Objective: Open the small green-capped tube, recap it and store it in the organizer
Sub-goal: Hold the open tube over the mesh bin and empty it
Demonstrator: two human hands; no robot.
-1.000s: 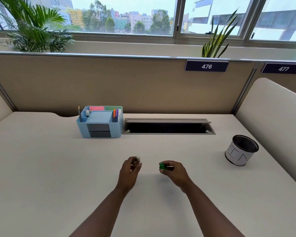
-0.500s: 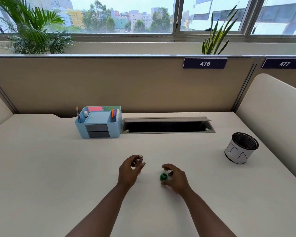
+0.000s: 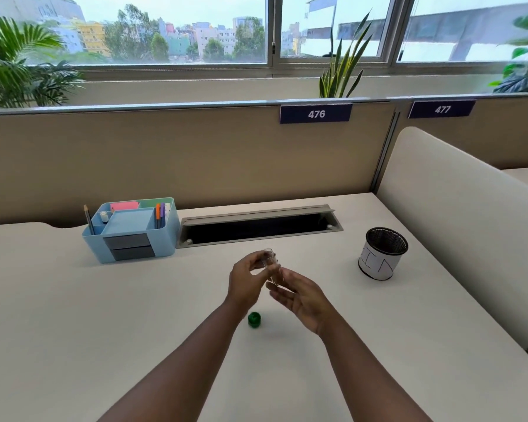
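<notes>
Pinching the small clear plastic tube (image 3: pixel 270 264) in my left hand (image 3: pixel 248 281), I hold it uncapped above the white desk (image 3: pixel 73 315). My right hand (image 3: pixel 302 296) is beside it, fingers spread loosely, fingertips near the tube. Its round green cap (image 3: pixel 254 319) lies on the desk below my wrists. The light-blue plastic organizer (image 3: pixel 131 229) stands well apart, back left. Navy partition labels read "476" (image 3: pixel 316 113) and "477" (image 3: pixel 442 109).

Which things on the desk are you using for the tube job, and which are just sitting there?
Using:
small clear tube, in left hand
round green cap, off, on the desk
light blue plastic organizer
right hand, open beside the tube

Just there:
black mesh pen cup
grey cable tray
</notes>
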